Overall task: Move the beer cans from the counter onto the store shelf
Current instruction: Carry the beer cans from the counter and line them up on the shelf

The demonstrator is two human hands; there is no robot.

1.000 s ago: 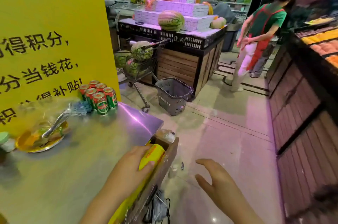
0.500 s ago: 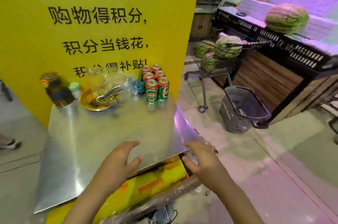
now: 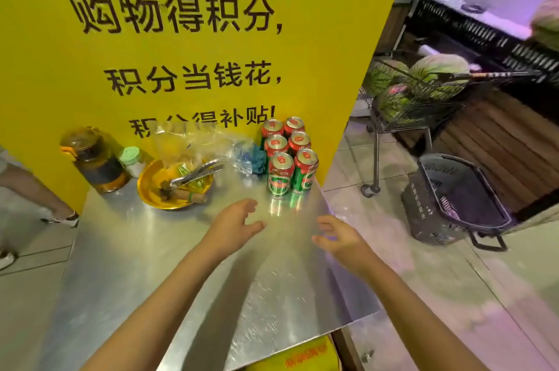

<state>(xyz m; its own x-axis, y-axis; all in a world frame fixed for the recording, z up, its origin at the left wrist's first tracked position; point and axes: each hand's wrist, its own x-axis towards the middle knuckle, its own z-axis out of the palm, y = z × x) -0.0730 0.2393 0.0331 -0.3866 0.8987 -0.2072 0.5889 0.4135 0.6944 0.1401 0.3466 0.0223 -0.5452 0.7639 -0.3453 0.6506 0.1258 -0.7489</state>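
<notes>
partly hidden: rear beer cans (image 3: 289, 152), six upright at counter (image 3: 127, 249) back-right corner against yellow sign (image 3: 187, 47). gold dish (image 3: 174, 186) holds tongs, plastic-covered contents unclear. left hand (image 3: 234, 224), right hand (image 3: 340, 236) relaxed, holding nothing, short of cans.

Steel counter (image 3: 187, 274), six upright beer cans (image 3: 289, 155) at far right corner, gold dish (image 3: 151, 193), dark jar (image 3: 96, 159)

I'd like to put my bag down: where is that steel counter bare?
Bare: the near counter around both hands, short of the gold dish and beer cans. Crowded: along the yellow board, with jar, dish, plastic wrap, cans.
</notes>
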